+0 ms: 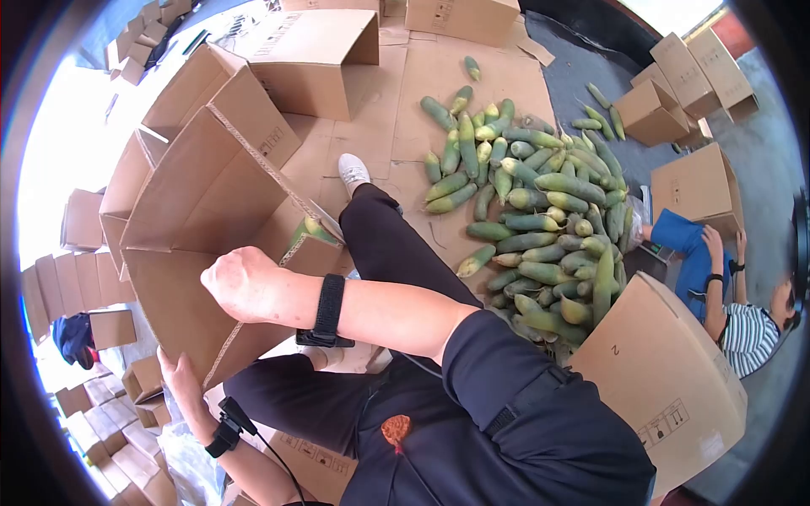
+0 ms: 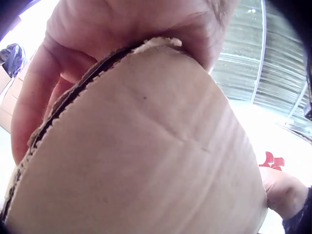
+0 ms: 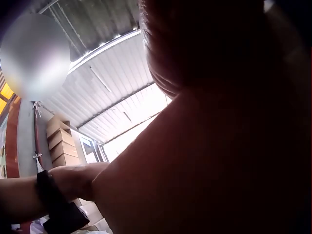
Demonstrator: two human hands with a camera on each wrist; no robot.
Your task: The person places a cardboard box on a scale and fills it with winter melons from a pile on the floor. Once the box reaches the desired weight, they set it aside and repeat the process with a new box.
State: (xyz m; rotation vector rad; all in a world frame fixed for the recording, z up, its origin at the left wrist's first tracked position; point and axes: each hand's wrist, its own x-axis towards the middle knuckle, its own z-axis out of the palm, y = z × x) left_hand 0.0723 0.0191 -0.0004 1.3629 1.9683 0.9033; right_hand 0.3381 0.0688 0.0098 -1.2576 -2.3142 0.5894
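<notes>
An open cardboard box is tilted in front of my legs, its inside facing me. My left hand grips its near lower edge. The left wrist view shows that hand with fingers and palm on either side of the torn corrugated edge of a cardboard panel. My right arm crosses over my lap, and the right hand is curled at the box's open side, its fingertips hidden. In the right wrist view that hand lies over the edge of a dark, shadowed panel, across from the strapped left hand.
A large heap of green radishes lies on flattened cardboard to the right of my legs. A closed-looking carton stands by my right side. Another person sits at far right. More boxes stand ahead and left.
</notes>
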